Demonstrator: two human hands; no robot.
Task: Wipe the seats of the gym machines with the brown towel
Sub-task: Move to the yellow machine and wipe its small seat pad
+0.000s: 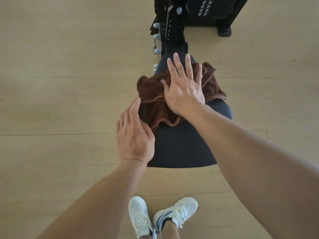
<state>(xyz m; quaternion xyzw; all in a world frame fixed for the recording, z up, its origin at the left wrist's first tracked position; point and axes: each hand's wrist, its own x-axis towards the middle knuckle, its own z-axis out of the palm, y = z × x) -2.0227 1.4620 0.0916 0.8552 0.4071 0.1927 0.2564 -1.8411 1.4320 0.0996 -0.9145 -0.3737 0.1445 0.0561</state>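
A dark padded seat (183, 145) of a gym machine runs away from me in the middle of the view. A crumpled brown towel (153, 107) lies across its far half. My right hand (183, 85) presses flat on the towel, fingers spread and pointing away from me. My left hand (133, 135) rests flat on the seat's left edge, its fingertips touching the towel's near left corner. Neither hand grips anything.
The machine's black frame (174, 31) with silver adjustment knobs (157, 51) and a weight stack housing (214, 11) stands beyond the seat. Light wooden floor (60, 83) surrounds everything. My white sneakers (162, 218) stand at the seat's near end.
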